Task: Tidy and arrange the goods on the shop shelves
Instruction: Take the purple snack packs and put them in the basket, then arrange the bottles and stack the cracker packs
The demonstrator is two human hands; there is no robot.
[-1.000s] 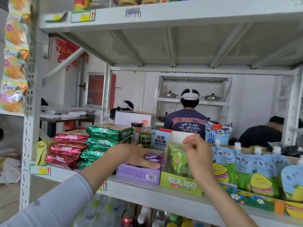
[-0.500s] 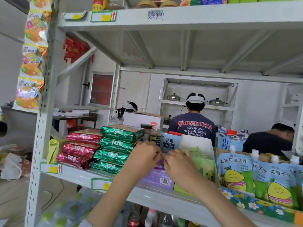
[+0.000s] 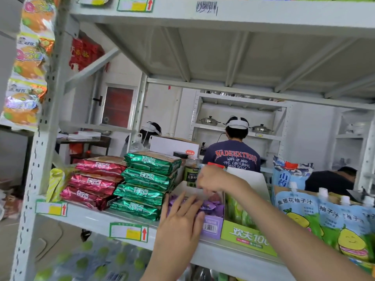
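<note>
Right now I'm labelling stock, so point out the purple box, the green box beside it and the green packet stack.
purple box [image 3: 212, 225]: head view, front panel by the barcode.
green box [image 3: 247, 237]: head view, printed front panel.
green packet stack [image 3: 149, 178]: head view, second packet from the top.

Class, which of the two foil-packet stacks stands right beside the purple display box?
The stack of green foil packets; the stack of red foil packets lies farther left, nearer the white shelf post.
</note>
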